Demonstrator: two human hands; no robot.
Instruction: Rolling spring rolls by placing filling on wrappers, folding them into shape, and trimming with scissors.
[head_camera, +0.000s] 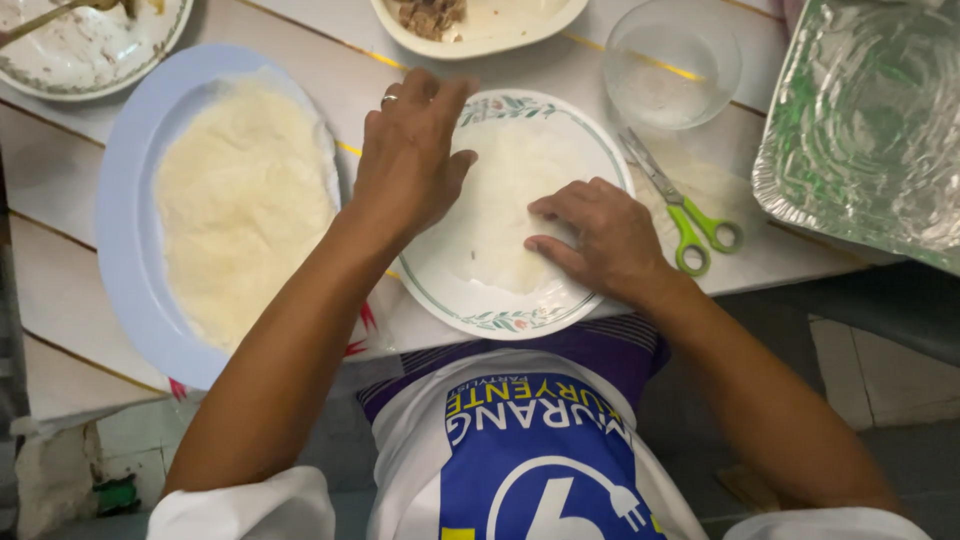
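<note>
On round floral plate (470, 300), hands flatten thin translucent wrapper (500, 200).

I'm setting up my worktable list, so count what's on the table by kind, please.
Plates and platters: 4 (floral-rimmed plate under both hands, pale blue oval platter, two partly cut off at the top edge)
Clear glass bowl: 1
Green-handled scissors: 1
Foil tray: 1
Total: 7

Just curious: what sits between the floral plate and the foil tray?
In the head view, green-handled scissors lie on the table between the floral plate and foil tray.
</note>
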